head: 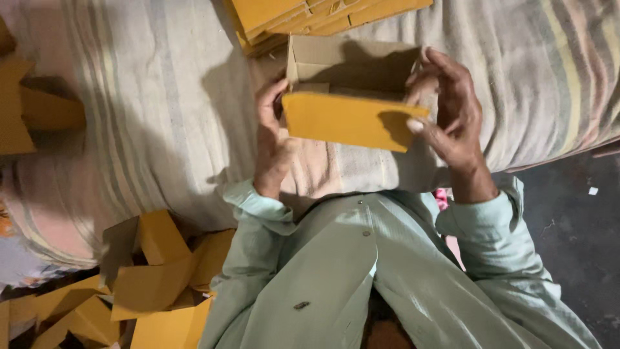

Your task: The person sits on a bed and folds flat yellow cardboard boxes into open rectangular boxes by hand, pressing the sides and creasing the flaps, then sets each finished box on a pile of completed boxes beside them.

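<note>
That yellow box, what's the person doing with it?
A person in a pale green shirt holds a small yellow cardboard box open with both hands, above a striped cloth. The left hand grips one end and the right hand grips the other, fingers on a flap. A stack of flat yellow cardboard lies just beyond it, and more folded yellow boxes are piled by the person's left side.

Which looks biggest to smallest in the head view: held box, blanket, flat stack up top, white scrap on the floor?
1. Blanket
2. Held box
3. Flat stack, cut off by the frame, so unsure against the box
4. White scrap
</note>
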